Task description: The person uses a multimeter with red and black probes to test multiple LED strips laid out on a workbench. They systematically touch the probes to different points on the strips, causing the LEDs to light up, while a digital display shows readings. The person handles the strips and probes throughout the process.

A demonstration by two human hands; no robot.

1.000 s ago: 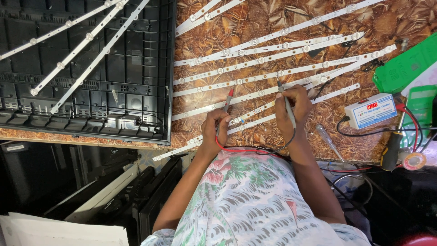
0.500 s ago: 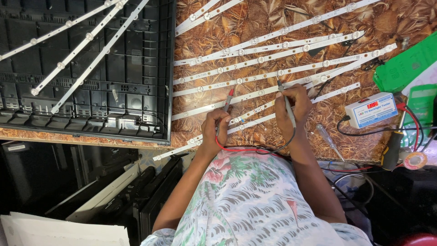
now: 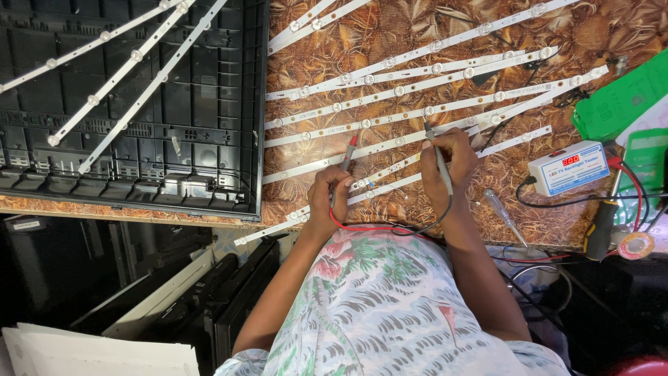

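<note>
Here, lying side by side across the brown patterned table (image 3: 390, 28), several white LED strips (image 3: 417, 111), slanting up toward the right and spreading from the table's middle out to its right side. Touching down on one of the nearer strips, a red probe (image 3: 346, 159), pinched in the curled fingers of the left hand (image 3: 327, 198), with its tip resting on the strip. Pressing onto a neighbouring strip just to the right, a black probe (image 3: 438, 154), gripped pen-fashion in the closed fingers of the right hand (image 3: 445, 167). Trailing back from the probes toward the body, a red lead (image 3: 355, 228) and a black lead (image 3: 424, 228), crossing just above a floral shirt (image 3: 390, 306). Sitting near the right hand on the table, a small white tester box (image 3: 567, 167) with a lit red display, with red and black wires running off its right side. Lying between the right forearm and the box, a clear-handled screwdriver (image 3: 502, 212). Resting beyond the box at the right edge, a green board (image 3: 619, 104) and a roll of tape (image 3: 637, 245). Filling the left of the table, a black panel back (image 3: 174, 125) carrying three more white strips (image 3: 111, 76). Standing under the table edge, dark flat panels (image 3: 229, 292) leaning together
</note>
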